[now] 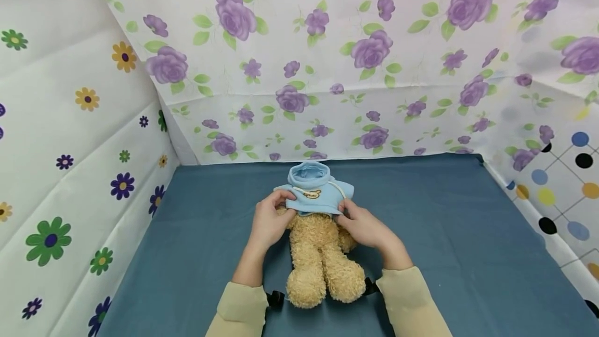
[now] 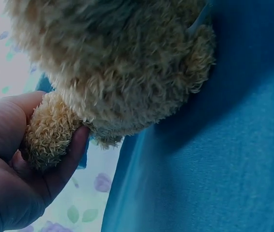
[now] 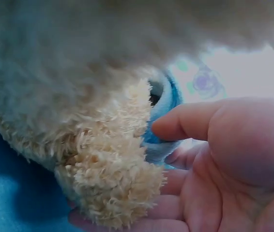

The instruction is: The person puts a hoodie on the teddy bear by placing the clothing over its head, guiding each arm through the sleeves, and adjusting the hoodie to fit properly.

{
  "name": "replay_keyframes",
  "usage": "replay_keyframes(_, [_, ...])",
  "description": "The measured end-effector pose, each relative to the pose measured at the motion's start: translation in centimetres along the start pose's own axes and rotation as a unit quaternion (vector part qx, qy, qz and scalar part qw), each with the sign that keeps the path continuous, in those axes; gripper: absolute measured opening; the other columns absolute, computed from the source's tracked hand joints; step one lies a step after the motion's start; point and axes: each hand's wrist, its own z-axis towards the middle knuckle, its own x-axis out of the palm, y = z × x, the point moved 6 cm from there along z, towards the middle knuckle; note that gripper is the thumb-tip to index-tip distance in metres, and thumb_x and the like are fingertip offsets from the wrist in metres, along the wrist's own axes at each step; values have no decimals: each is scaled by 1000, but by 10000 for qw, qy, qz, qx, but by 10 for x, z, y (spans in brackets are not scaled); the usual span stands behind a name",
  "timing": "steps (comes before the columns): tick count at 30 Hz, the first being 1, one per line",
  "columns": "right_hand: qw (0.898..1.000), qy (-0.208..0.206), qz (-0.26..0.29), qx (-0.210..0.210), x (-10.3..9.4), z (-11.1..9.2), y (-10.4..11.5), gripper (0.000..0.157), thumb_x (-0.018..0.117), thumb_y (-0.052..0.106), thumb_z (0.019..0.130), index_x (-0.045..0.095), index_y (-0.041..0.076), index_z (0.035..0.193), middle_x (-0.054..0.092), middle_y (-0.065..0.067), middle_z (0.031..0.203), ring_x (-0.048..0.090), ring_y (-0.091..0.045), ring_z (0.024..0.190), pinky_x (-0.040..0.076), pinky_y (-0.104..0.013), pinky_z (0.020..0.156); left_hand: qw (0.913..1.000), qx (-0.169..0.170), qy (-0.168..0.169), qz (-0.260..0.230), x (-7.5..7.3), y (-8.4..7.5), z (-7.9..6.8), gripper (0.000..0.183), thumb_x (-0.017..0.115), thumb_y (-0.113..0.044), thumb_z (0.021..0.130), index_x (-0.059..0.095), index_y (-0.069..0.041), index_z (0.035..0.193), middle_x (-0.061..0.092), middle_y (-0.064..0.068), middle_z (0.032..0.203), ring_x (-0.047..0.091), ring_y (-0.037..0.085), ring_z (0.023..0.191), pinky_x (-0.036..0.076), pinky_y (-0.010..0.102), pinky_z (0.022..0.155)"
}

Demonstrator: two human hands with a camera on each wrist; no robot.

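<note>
A tan, curly-furred teddy bear [image 1: 314, 254] lies on its back, legs toward me. A small light-blue hoodie [image 1: 323, 196] with white cords and a bear's face on it covers its upper end; the bear's head is hidden. My left hand [image 1: 271, 220] is at the hoodie's left hem, and in the left wrist view its fingers curl round the bear's arm [image 2: 52, 133]. At the right hem, my right hand [image 1: 367, 225] pinches the blue cloth. In the right wrist view its thumb touches the hoodie [image 3: 163, 121], with the other arm [image 3: 117, 188] against the fingers.
A blue-grey cloth [image 1: 210, 243] covers the table. White sheeting with purple roses [image 1: 290, 98] hangs at the back, a flower-patterned sheet [image 1: 89, 170] at the left, and a dotted one [image 1: 571, 191] at the right. Black straps [image 1: 276, 299] show at my wrists.
</note>
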Motion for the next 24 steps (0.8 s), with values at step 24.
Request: replay_keyframes(24, [9924,-1119,-86,-509,-20,-6,9,17,72,25,106,66,20,121,56,-4,79,47,-19,60,41,-38,59,9990,241,-351,-120,-3,-11,-3,21,78,0,91,78,-15,106,74,2,98,68,19,86,55,43,81])
